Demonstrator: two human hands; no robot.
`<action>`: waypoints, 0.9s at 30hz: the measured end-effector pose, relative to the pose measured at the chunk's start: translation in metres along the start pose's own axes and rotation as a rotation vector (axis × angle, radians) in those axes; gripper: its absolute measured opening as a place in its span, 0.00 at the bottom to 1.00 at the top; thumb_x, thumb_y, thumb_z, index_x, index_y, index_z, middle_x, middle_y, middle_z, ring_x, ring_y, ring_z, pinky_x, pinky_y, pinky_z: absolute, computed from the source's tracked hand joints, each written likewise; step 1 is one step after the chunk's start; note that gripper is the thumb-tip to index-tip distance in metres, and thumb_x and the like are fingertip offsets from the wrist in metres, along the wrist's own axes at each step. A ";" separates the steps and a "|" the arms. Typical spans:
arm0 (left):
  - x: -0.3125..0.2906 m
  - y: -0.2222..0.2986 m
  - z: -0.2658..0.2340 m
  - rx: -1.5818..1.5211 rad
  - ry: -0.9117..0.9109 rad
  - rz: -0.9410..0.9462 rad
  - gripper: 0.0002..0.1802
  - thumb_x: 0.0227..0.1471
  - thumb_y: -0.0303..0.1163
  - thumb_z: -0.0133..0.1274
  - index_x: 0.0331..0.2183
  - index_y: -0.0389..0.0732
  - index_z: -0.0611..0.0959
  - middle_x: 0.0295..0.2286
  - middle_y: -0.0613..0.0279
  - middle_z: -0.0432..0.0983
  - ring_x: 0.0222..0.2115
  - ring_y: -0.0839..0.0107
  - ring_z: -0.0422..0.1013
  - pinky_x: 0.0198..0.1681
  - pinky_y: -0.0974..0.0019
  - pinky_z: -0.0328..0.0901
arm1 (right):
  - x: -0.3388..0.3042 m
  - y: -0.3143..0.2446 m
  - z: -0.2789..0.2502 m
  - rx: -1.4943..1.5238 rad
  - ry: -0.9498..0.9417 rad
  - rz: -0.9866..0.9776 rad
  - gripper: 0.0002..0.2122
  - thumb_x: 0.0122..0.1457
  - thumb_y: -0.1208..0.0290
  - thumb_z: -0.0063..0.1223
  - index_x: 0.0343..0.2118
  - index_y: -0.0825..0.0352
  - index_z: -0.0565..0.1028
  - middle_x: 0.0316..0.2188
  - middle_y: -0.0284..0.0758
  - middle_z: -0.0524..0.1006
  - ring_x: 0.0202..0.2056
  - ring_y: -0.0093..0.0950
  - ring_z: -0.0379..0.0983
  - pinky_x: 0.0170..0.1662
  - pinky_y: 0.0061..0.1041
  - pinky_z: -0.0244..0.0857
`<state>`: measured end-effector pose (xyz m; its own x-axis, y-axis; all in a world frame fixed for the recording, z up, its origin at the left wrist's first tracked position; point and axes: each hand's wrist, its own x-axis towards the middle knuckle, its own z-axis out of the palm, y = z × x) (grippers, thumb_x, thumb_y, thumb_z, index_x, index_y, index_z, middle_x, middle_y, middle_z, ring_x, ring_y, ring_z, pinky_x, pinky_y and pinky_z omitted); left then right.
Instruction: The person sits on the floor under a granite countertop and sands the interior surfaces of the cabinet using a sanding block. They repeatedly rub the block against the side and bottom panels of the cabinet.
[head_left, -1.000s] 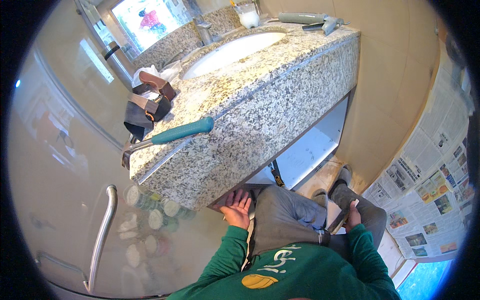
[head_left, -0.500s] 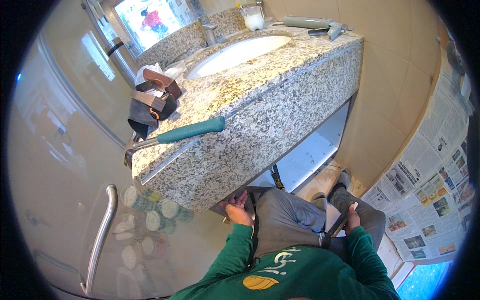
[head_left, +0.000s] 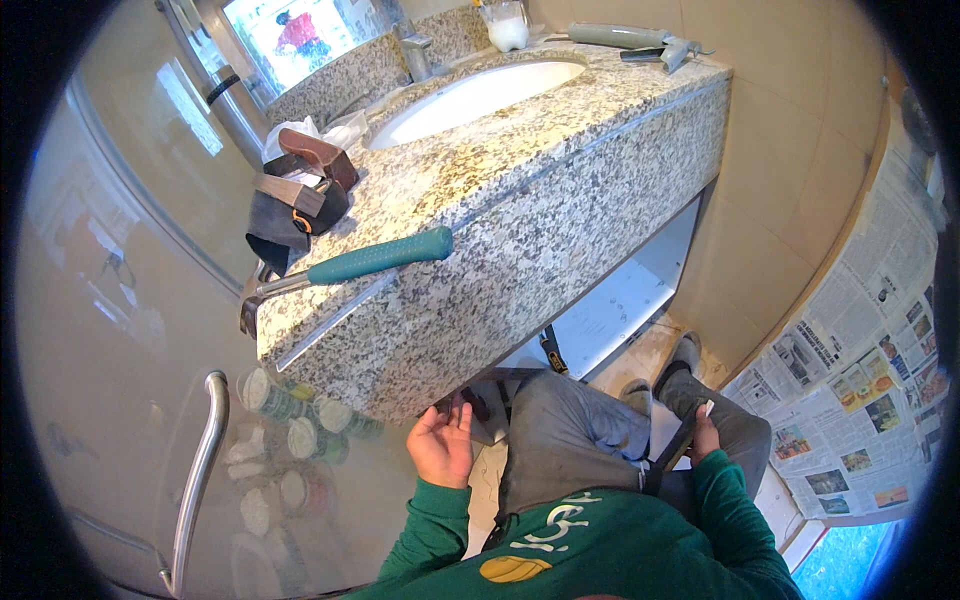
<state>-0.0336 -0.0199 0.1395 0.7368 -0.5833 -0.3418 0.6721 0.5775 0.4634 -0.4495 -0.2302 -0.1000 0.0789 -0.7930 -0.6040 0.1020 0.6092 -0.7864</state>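
Note:
My left hand (head_left: 442, 452) is palm up, fingers stretched toward the lower edge of the granite front (head_left: 520, 250). Its fingertips are beside a dark panel (head_left: 492, 408) under the counter; I cannot tell whether they touch it. By my right thigh, my right hand (head_left: 705, 438) is closed around a small pale-tipped piece, mostly hidden in the fingers. A dark flat strip (head_left: 676, 444) runs beside that hand; I cannot tell if it is held too. Inside the open cabinet (head_left: 625, 300) stands a black and yellow tool (head_left: 552, 352).
A teal-handled hammer (head_left: 380, 258) lies across the counter's left corner, its handle over the front edge. Behind it sits a dark tool pouch (head_left: 285, 215). A caulking gun (head_left: 630, 38) rests beyond the sink (head_left: 475, 100). Left are a metal handle (head_left: 205, 470) and several jars (head_left: 300, 437).
My left hand has shifted left and toward me, away from the dark panel, and its fingers have straightened. My right hand stays almost where it was.

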 end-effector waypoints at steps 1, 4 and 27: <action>-0.001 0.002 0.001 0.012 -0.001 -0.001 0.06 0.54 0.27 0.50 0.32 0.34 0.75 0.32 0.53 0.72 0.42 0.54 0.67 0.59 0.44 0.59 | 0.000 0.000 0.000 0.011 0.006 0.008 0.36 0.58 0.33 0.42 0.55 0.63 0.66 0.48 0.41 0.74 0.45 0.42 0.74 0.42 0.51 0.69; 0.000 0.004 0.006 0.043 0.010 -0.005 0.05 0.53 0.25 0.49 0.31 0.33 0.75 0.32 0.51 0.72 0.43 0.54 0.67 0.60 0.45 0.58 | 0.003 0.002 -0.003 0.011 -0.026 0.028 0.36 0.59 0.34 0.41 0.55 0.64 0.67 0.47 0.41 0.74 0.44 0.41 0.74 0.41 0.49 0.70; 0.015 -0.001 0.034 0.087 -0.052 -0.109 0.11 0.51 0.20 0.44 0.38 0.30 0.75 0.40 0.48 0.72 0.43 0.55 0.68 0.61 0.47 0.57 | -0.006 -0.002 0.004 0.009 -0.016 -0.031 0.35 0.59 0.33 0.41 0.55 0.63 0.67 0.45 0.40 0.76 0.40 0.38 0.75 0.38 0.44 0.71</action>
<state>-0.0258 -0.0481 0.1617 0.6538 -0.6698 -0.3520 0.7372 0.4591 0.4957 -0.4465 -0.2269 -0.0945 0.0910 -0.8113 -0.5776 0.1140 0.5846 -0.8032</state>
